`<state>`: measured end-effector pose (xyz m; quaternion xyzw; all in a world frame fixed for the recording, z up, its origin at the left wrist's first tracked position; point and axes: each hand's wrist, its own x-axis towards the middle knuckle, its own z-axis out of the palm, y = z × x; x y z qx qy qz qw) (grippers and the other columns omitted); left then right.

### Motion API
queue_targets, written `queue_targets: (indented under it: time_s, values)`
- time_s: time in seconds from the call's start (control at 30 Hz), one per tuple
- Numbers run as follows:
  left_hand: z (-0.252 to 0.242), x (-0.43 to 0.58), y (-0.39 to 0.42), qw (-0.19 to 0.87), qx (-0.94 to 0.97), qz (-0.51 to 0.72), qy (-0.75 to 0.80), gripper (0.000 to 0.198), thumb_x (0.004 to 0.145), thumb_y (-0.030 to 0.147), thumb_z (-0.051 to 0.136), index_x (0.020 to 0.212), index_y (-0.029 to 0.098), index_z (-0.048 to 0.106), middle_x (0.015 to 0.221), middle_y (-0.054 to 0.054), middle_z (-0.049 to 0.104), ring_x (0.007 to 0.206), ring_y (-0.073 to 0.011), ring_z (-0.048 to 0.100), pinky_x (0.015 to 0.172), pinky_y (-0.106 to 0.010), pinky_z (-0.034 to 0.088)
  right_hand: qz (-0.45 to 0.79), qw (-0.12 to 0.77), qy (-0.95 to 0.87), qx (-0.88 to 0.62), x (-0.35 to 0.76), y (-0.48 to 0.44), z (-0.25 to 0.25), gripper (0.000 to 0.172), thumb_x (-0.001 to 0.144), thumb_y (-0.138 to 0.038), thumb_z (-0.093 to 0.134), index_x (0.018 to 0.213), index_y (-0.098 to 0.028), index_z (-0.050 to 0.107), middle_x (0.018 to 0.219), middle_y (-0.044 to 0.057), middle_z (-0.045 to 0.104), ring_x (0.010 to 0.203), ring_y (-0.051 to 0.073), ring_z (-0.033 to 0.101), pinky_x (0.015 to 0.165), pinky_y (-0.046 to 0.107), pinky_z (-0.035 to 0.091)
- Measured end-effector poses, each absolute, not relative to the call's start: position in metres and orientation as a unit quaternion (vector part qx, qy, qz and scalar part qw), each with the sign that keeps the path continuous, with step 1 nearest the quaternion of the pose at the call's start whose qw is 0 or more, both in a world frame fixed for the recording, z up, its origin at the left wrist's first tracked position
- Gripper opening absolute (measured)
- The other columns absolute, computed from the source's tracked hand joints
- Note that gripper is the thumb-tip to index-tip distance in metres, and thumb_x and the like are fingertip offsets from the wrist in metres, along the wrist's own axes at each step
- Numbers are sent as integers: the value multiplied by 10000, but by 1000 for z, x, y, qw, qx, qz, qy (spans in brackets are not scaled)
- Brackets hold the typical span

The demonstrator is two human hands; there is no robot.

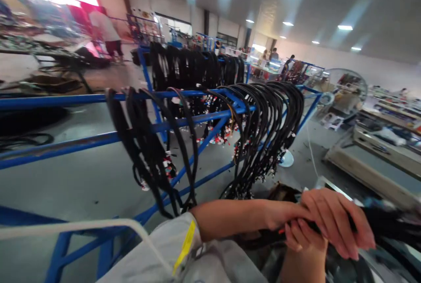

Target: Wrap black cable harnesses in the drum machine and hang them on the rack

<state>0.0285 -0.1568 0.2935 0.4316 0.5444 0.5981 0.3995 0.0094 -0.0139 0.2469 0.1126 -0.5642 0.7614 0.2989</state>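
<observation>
My left hand (335, 217) reaches across from the left, its fingers bent over a black wire harness (388, 226). Just beneath it, my right hand (307, 239) comes up from the bottom edge with its fingers curled round the same harness. The two hands touch and overlap, so part of the harness between them is hidden. The harness runs off toward the right edge, where it is blurred. A small orange-red bit shows beside the right fingers.
A blue metal rack (210, 120) stands in front, with several black harnesses (269, 129) draped over its rails, connectors hanging low. A second loaded rack (194, 68) is behind. A white hose (98, 226) crosses lower left. Workbenches (388, 151) are at right; a person (105, 28) stands far left.
</observation>
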Motion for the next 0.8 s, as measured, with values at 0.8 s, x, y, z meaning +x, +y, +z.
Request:
queue_targets:
  time_s: [0.8]
  values:
    - [177, -73, -72, 664, 633, 4, 398, 437, 882, 533, 512, 904, 144, 710, 671, -11, 627, 574, -133, 501, 519, -201, 396, 870, 200, -282, -352, 188, 10, 111, 349, 696, -502, 770, 794, -204, 618, 508, -110, 250, 403, 37, 170, 401, 173, 223]
